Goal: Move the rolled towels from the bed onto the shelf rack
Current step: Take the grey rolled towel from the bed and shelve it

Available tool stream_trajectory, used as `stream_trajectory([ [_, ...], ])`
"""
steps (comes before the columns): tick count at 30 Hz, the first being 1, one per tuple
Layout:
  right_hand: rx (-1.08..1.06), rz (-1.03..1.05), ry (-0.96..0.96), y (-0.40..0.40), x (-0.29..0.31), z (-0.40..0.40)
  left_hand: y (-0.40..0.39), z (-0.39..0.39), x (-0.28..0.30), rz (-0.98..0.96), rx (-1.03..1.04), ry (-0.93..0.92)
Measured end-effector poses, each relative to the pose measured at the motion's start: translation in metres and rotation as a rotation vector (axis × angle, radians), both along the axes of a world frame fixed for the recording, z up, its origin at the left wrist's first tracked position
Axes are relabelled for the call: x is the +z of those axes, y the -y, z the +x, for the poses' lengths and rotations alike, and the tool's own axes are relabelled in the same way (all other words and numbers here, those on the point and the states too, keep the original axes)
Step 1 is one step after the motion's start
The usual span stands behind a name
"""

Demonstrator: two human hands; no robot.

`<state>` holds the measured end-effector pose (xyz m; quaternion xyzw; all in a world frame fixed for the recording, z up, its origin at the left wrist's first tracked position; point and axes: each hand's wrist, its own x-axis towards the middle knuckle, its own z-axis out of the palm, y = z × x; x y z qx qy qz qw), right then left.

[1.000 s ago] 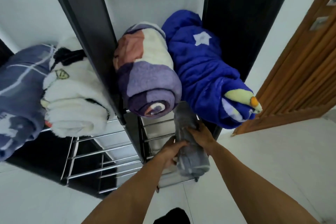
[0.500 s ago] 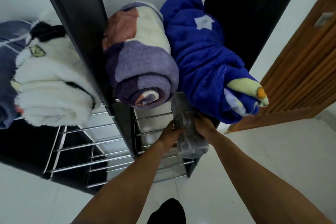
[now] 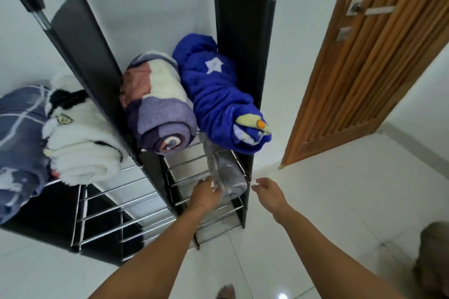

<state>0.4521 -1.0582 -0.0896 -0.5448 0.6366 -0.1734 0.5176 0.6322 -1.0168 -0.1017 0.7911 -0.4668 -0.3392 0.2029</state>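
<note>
Grey rolled towel lies on a wire tier of the shelf rack, in the right-hand bay, one level below the two upper rolls; its near end faces the camera and sits against the bay's right side panel. Left hand is at the roll's near left edge; its fingers curl onto the towel's edge, appearing to pinch a fold of fabric, though the contact is partly hidden by the hand itself. Right hand hangs just beside the rack's right front post, apart from the towel; fingers loosely bent, holding nothing. Above, a purple patchwork roll and a blue star-marked roll lie side by side, touching; in the left bay, a white roll lies beside a slate-blue roll. Wooden door stands to the right; floor is white tile.
</note>
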Motion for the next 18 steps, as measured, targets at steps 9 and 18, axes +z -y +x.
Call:
stream_trajectory([
  [9, -0.320, 0.078, 0.287, -0.100, 0.044, -0.126, -0.061, -0.094, 0.059, -0.081, -0.314, -0.014],
  [18, -0.945, -0.183, 0.755, -0.259, 0.106, -0.224, -0.112, -0.207, 0.094, -0.143, -0.841, -0.130],
])
